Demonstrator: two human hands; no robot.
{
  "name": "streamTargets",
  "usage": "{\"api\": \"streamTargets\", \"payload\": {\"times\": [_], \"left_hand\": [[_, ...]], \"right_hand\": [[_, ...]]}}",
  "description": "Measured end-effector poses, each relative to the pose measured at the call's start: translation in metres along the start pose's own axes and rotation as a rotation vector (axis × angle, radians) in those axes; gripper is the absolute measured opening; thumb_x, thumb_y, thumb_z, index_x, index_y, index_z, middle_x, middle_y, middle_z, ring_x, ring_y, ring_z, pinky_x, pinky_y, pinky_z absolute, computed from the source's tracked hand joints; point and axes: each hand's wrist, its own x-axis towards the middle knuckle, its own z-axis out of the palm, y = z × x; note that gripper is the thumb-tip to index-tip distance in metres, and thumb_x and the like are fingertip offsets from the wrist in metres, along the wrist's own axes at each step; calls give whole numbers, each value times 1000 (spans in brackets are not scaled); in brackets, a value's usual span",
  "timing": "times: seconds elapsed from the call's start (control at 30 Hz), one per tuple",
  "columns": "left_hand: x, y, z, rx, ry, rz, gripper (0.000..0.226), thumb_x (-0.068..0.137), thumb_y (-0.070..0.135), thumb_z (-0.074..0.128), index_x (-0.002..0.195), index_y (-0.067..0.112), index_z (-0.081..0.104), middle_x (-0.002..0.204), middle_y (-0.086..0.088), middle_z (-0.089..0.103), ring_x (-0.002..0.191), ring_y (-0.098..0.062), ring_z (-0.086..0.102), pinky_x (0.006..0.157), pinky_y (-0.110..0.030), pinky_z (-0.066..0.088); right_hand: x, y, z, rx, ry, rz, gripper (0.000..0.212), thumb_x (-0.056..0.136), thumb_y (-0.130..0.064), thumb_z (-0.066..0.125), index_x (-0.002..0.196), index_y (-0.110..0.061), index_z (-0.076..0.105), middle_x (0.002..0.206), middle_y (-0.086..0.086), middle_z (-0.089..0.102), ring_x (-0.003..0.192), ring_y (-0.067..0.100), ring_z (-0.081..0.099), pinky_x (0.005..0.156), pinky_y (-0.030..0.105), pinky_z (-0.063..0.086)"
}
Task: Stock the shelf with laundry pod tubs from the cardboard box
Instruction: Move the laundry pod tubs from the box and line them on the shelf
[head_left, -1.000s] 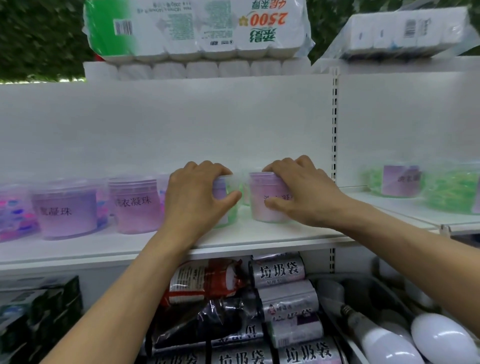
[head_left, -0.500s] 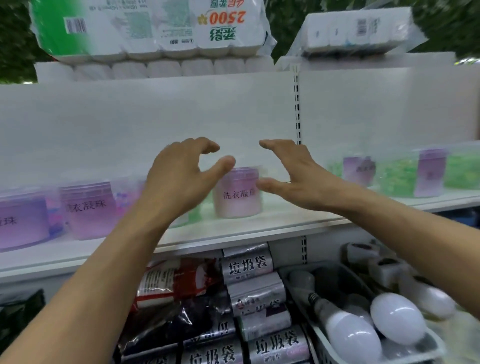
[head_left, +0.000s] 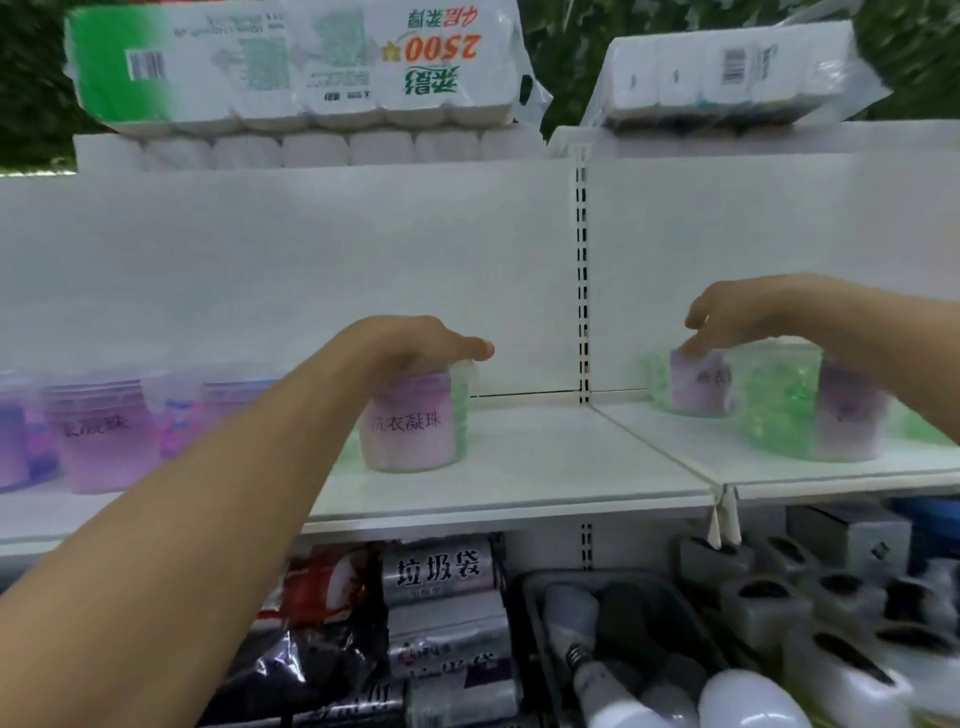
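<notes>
Head view, the only 1: the left hand (head_left: 415, 345) lay flat over the lid of a pink-labelled tub (head_left: 410, 423), fingers straight and pointing right, palm resting on the top with no curl round it. That tub stood upright, its long axis vertical, directly under the hand and set back from the front edge of the left shelf board (head_left: 519, 488). The right hand (head_left: 737, 317) reached over the right shelf board (head_left: 831, 470), fingers drooping loosely onto the top of a small green tub (head_left: 696, 384) near the back edge; whether it truly gripped could not be told through the blur. A larger green tub (head_left: 810, 410) stood just beside it, nearer the front edge and partly under the right forearm, likely to be knocked on any pull-back. More purple tubs (head_left: 98, 436) lined the left end. The bare stretch between the 2 hands, beside the slotted upright (head_left: 582, 291), looked the likely next slot. The cardboard box was out of view. Tissue packs (head_left: 291, 62) sat on top; bin-bag rolls (head_left: 441, 569) and bulbs (head_left: 753, 699) below.
</notes>
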Motion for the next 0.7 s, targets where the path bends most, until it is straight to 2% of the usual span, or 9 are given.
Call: {"api": "streamTargets", "payload": {"times": [0.07, 0.1, 0.17, 0.27, 0.37, 0.43, 0.57, 0.7], "left_hand": [[1, 0, 0, 5, 18, 2, 73, 83, 72, 45, 137, 23, 47, 144, -6, 45, 123, -30, 46, 88, -38, 31], [1, 1, 0, 5, 23, -1, 73, 83, 71, 45, 137, 23, 48, 145, -6, 45, 124, -30, 46, 88, -38, 30], [3, 1, 1, -8, 14, -9, 71, 84, 70, 45, 138, 24, 47, 145, -5, 44, 125, -30, 45, 87, -38, 30], [3, 1, 1, 7, 27, -7, 70, 85, 70, 42, 138, 24, 46, 144, -4, 45, 123, -30, 46, 84, -37, 31], [7, -1, 2, 27, 34, -1, 71, 84, 71, 41, 137, 23, 47, 143, -5, 46, 122, -31, 47, 86, -38, 31], [9, -1, 2, 31, 39, 2, 71, 85, 71, 41, 136, 23, 48, 142, -5, 47, 121, -31, 47, 86, -38, 32], [9, -1, 2, 11, 39, 7, 71, 85, 71, 42, 138, 23, 47, 144, -7, 45, 122, -32, 46, 87, -39, 32], [7, 0, 2, -16, 12, 12, 72, 86, 68, 43, 141, 21, 44, 148, -8, 41, 128, -33, 43, 87, -40, 31]], "right_hand": [[4, -4, 0, -56, -64, -20, 41, 78, -29, 72, 108, -4, 63, 96, 6, 63, 84, 24, 62, 68, 26, 51], [3, -7, -1, -108, -56, -26, 35, 76, -27, 74, 100, -4, 64, 78, 3, 59, 66, 19, 57, 54, 20, 46], [2, -13, -1, -155, -5, -33, 33, 72, -22, 77, 99, -5, 67, 62, 0, 51, 50, 14, 47, 40, 16, 36], [6, -14, -2, -72, 49, -50, 34, 66, -7, 77, 99, -3, 70, 60, 1, 56, 51, 16, 49, 47, 19, 39], [8, -16, 1, -3, 98, -128, 30, 66, -5, 76, 95, -10, 73, 80, 4, 68, 75, 24, 64, 65, 30, 52], [4, -24, 4, 14, 139, -197, 28, 69, -9, 76, 96, -14, 72, 92, 4, 70, 88, 25, 66, 77, 33, 54], [-5, -56, 13, 131, 219, -335, 26, 72, -15, 74, 98, -20, 72, 97, -4, 68, 95, 17, 61, 82, 27, 48], [-2, -94, 30, 199, 307, -395, 27, 75, -20, 69, 101, -26, 69, 109, 0, 66, 101, 21, 61, 82, 29, 48]]}}
